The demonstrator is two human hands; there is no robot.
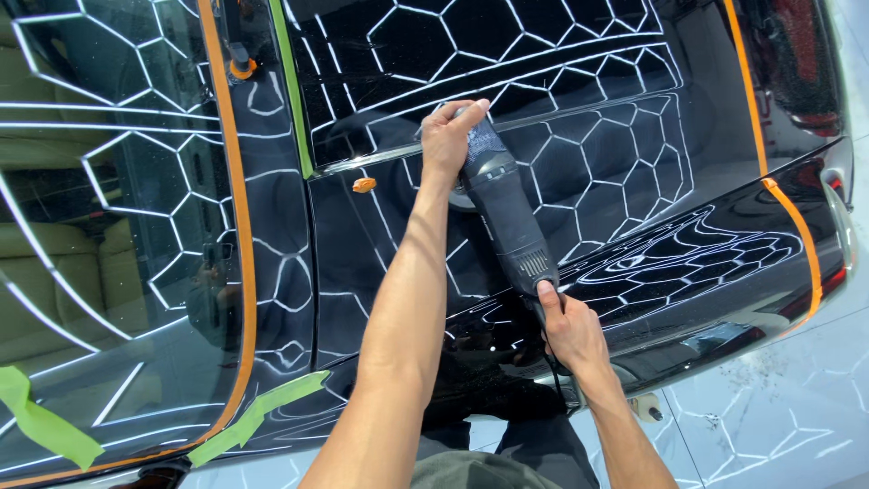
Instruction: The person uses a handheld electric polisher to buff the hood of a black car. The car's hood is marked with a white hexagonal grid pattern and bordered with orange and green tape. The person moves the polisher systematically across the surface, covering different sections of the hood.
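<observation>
Glossy black car bodywork is filling the view, mirroring a white honeycomb pattern of overhead lights, with orange masking tape running along the rear window edge and green masking tape lying in strips near the lower left. A grey, long-bodied electric polishing machine is resting head-down on the panel, just beside a small orange patch. The left hand is wrapping over the machine's head, fingers curled and clamped on it, pressing it toward the paint. The right hand is closing around the rear grip, with its thumb lying by the vent slots, where the dark cord is trailing away. The machine is looking rigid and fairly heavy, likely wanting both hands, one on the head to steady it and one on the tail to steer. The paint is looking slick and easily marked.
</observation>
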